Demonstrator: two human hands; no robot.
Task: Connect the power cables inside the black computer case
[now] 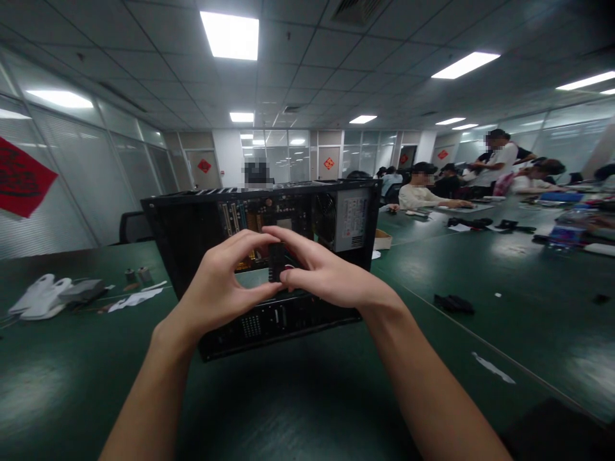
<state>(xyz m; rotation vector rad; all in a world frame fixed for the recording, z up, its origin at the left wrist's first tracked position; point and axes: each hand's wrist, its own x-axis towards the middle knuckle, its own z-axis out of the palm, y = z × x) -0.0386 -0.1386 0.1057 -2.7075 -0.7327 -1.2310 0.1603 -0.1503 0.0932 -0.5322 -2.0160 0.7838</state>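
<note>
One open black computer case (202, 224) stands on its side on the dark green desk (298, 397), straight ahead of both hands. The left hand (218, 282) and the right hand (327, 272) meet in front of its open side, fingers curled inward, and together pinch one small dark part (277, 261) between thumbs and fingertips; what the part is cannot be told. Behind the hands, inside the case, sit one round fan (325, 218) and one grey power supply (354, 221) with a label, both beyond the right hand. Far to the left of the left hand lie a white bundle (36, 296), a few small objects and one scrap of white paper (129, 299). To the right of the right hand, one small black object (454, 303) rests on the desk. Further off on that side, several other people (423, 189) sit or stand at the same long desk.
</note>
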